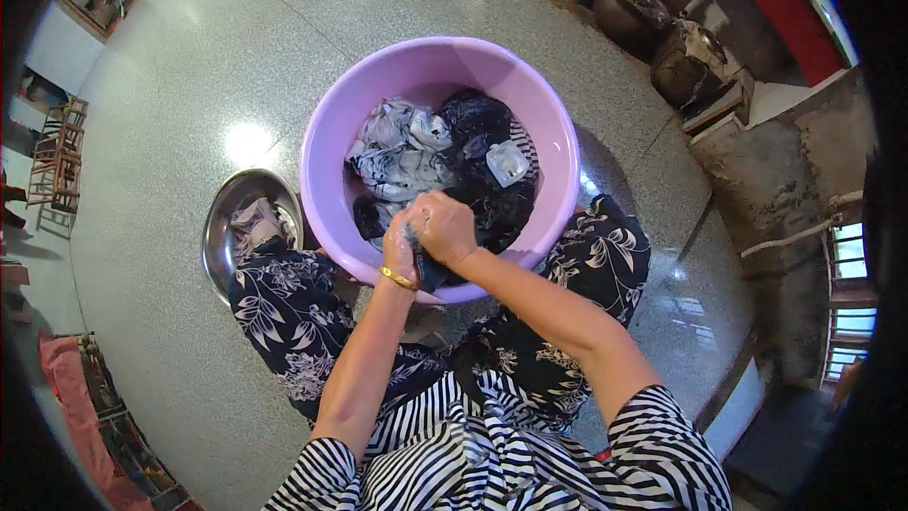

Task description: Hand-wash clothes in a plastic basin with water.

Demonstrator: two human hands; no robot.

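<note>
Before me on the floor stands a round lilac plastic basin (567, 121) between my knees. Over its near side my left hand (399, 247), with a gold bracelet at the wrist, and my right hand (445, 227) are pressed together around a dark wet cloth (430, 271), with whitish suds on the fingers. Part of that cloth is hidden beneath them. Inside the basin lie a grey-white cloth with black marks (401, 167), black clothing (493, 211) and a striped cloth (523, 142). A small translucent plastic container (507, 163) rests on the black clothing.
Left of the basin, a stainless steel bowl (218, 255) holds crumpled pale cloth (259, 223). Bamboo chairs (60, 156) stand at far left, above a rack with a pink cloth (78, 411). Dark pots (628, 18) line the upper right, near a rough wall (777, 177).
</note>
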